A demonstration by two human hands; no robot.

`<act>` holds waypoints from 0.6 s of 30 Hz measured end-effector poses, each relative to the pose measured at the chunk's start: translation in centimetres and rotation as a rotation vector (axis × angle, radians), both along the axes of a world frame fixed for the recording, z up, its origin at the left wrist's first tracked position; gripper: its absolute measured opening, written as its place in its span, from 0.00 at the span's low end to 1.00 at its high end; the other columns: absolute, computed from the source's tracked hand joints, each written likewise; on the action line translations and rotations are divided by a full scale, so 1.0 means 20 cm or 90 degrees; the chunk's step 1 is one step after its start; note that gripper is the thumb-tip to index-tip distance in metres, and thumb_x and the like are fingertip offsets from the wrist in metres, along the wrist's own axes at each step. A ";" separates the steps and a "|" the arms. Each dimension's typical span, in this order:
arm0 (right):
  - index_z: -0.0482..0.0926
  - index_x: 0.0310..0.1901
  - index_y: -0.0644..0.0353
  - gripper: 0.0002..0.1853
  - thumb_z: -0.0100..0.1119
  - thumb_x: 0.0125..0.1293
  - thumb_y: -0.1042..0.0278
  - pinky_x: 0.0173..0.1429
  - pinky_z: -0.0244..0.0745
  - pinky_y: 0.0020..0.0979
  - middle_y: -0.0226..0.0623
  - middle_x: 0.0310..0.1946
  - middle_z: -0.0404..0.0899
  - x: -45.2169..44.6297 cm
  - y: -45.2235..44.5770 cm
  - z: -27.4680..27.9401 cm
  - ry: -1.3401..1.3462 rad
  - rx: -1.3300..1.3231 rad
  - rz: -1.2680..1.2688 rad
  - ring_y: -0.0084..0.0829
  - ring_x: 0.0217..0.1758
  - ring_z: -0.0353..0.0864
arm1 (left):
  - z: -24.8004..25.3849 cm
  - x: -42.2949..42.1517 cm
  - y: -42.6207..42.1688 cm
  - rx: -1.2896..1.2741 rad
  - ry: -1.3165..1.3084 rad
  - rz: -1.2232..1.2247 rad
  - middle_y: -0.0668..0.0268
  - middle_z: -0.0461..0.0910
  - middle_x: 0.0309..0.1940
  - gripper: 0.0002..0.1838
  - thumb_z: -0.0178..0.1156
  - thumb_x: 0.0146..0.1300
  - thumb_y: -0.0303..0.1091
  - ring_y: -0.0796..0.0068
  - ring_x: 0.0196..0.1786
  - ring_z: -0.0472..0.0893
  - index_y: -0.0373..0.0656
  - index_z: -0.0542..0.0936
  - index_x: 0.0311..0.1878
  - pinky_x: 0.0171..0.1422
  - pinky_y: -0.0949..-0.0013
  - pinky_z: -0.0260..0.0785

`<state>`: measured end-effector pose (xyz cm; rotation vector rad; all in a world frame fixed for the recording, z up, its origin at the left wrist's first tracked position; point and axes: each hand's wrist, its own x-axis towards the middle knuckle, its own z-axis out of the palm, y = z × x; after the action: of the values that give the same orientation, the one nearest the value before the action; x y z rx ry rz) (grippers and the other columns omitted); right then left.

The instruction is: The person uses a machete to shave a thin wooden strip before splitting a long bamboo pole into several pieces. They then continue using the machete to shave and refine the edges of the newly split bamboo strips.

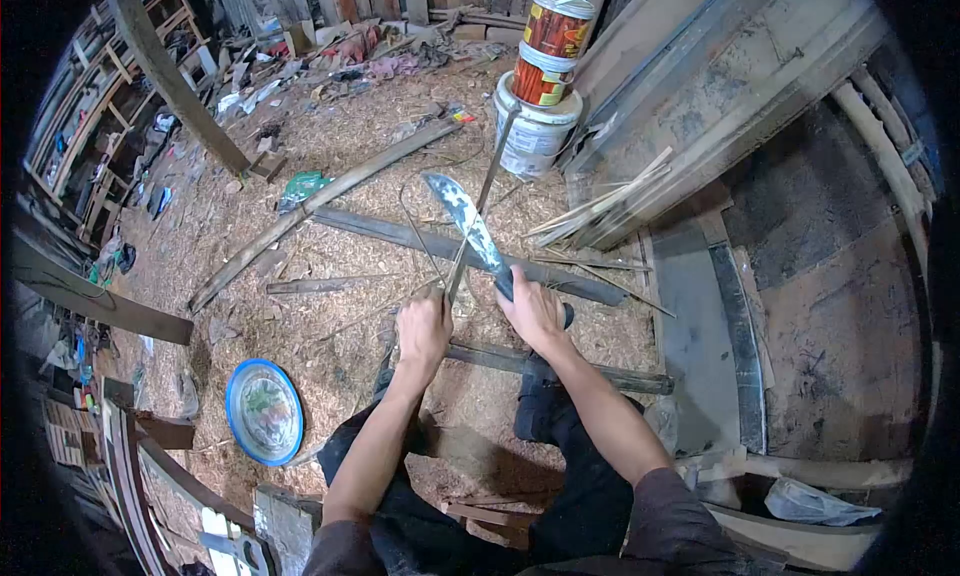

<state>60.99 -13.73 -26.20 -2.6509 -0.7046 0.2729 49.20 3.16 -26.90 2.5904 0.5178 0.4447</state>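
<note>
My right hand (533, 314) is wrapped around the dark handle of a machete (462, 212). Its broad blade, patched with white and grey, points up and to the left. My left hand (424, 326) is closed on a long, thin strip of wood or bamboo (493, 166) that slants away from me towards the buckets. Blade and strip cross just ahead of my hands; whether they touch, I cannot tell. A thin, bent sliver (420, 231) rises near my left hand.
Wooden beams (400, 238) lie across the shavings-covered ground. Stacked buckets (540, 136) stand ahead, with pale strips (605, 204) to their right. A blue-rimmed basin (232, 416) sits at the left, near a handsaw (245, 548). A post (175, 76) rises at the far left.
</note>
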 end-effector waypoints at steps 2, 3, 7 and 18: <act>0.73 0.57 0.62 0.27 0.60 0.73 0.44 0.41 0.83 0.53 0.54 0.30 0.87 -0.02 -0.01 0.05 0.000 0.063 -0.002 0.55 0.35 0.89 | 0.02 0.00 0.03 -0.012 -0.031 0.018 0.48 0.83 0.35 0.08 0.59 0.71 0.30 0.41 0.34 0.84 0.37 0.81 0.37 0.41 0.44 0.77; 0.73 0.57 0.62 0.27 0.60 0.73 0.44 0.41 0.83 0.53 0.54 0.30 0.87 -0.02 -0.02 0.07 0.000 0.064 -0.003 0.55 0.35 0.89 | 0.05 0.00 0.04 -0.012 -0.031 0.017 0.48 0.83 0.35 0.08 0.59 0.71 0.30 0.41 0.34 0.84 0.37 0.81 0.37 0.41 0.44 0.77; 0.75 0.55 0.61 0.26 0.60 0.73 0.43 0.43 0.82 0.54 0.55 0.32 0.87 -0.01 -0.03 0.13 0.038 0.097 -0.012 0.57 0.38 0.89 | 0.12 -0.01 0.05 -0.024 -0.085 0.025 0.48 0.83 0.33 0.08 0.60 0.71 0.30 0.41 0.34 0.84 0.37 0.82 0.36 0.40 0.45 0.77; 0.79 0.42 0.65 0.23 0.71 0.69 0.49 0.37 0.75 0.37 0.39 0.26 0.82 -0.08 -0.07 0.23 0.139 0.455 -0.122 0.35 0.28 0.81 | 0.15 0.02 0.08 -0.154 -0.176 0.057 0.45 0.84 0.34 0.09 0.64 0.68 0.27 0.43 0.33 0.85 0.31 0.86 0.44 0.38 0.50 0.76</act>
<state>59.38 -15.14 -21.54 -1.9496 -0.3744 0.2026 49.55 4.74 -23.88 2.2368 0.5535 0.7116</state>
